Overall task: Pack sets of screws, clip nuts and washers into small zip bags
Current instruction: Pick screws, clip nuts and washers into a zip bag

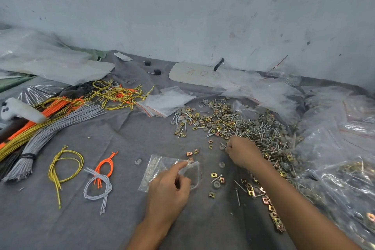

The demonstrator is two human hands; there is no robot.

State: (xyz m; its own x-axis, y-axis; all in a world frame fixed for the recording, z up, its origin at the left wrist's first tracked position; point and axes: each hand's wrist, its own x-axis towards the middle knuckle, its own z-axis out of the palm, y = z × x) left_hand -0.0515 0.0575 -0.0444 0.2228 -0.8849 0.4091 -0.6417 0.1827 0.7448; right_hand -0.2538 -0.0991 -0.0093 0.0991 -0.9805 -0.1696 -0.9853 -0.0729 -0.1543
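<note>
On grey cloth [121,221] beneath a scuffed wall [182,16], a zip bag [153,168] was pinched by the left hand [168,191]; the right hand [243,154] was curled among screws [261,130], its grip not discernible.

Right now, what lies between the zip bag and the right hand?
In the head view, one grey washer on bare grey cloth, between the zip bag and the right hand; two clip nuts sit by the bag's mouth.

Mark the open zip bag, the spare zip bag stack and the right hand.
open zip bag [153,168], head view, its clear left panel.
spare zip bag stack [166,101], head view, top bag's middle.
right hand [242,153], head view, its back.
</note>
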